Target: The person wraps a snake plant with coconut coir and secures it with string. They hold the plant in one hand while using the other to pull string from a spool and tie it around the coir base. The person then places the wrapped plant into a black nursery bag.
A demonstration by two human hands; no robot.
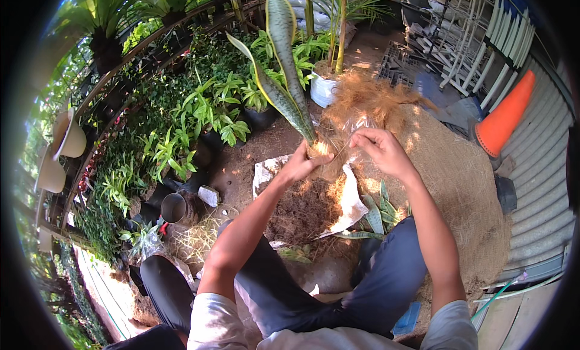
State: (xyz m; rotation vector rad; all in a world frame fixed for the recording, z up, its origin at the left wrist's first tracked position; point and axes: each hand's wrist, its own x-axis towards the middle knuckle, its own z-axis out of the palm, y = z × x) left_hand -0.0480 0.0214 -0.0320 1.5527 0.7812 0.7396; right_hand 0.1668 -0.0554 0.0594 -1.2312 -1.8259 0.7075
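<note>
A snake plant (290, 87) with long, yellow-edged leaves stands upright, its base wrapped in a ball of coconut fiber (330, 166). My left hand (304, 163) grips that wrapped base from the left side. To its right, my right hand (379, 149) is raised with thumb and fingers pinched on what looks like a thin strand, too fine to see clearly. Behind the hands lies a heap of loose brown coir (367, 98), with clear plastic (358, 125) by it. Below them, dark potting mix (299, 209) lies on an opened white sack (351, 200). Cut snake plant leaves (374, 214) rest beside the sack.
Potted leafy plants (204, 105) line the left, with an empty black pot (174, 208) nearer. A woven mat (457, 187) covers the right side, near an orange traffic cone (505, 116) and corrugated metal (539, 168). Another person's dark-clothed knee (165, 286) shows at lower left.
</note>
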